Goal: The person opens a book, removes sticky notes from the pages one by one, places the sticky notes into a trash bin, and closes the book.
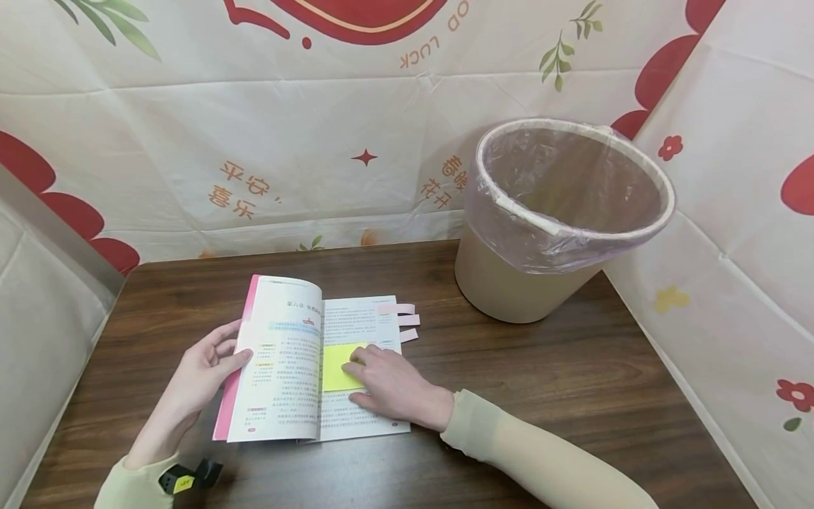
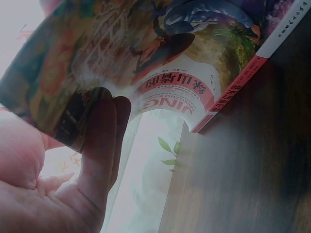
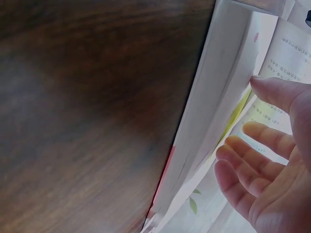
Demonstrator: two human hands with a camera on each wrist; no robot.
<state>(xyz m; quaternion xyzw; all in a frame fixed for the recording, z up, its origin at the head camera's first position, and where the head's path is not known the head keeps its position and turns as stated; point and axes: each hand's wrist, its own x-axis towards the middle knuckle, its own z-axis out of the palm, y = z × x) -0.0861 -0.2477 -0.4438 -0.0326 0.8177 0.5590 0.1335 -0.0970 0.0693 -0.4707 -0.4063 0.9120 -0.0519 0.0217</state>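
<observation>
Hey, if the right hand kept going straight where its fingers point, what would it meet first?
Past the yellow note, which it overlaps in the head view, the right hand would probably meet the book's raised left page first, though the exact depth is unclear.

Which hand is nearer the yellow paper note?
Right: the right hand partly covers the yellow paper note; the left hand is left of it, gripping an open pink-edged paper book.
</observation>
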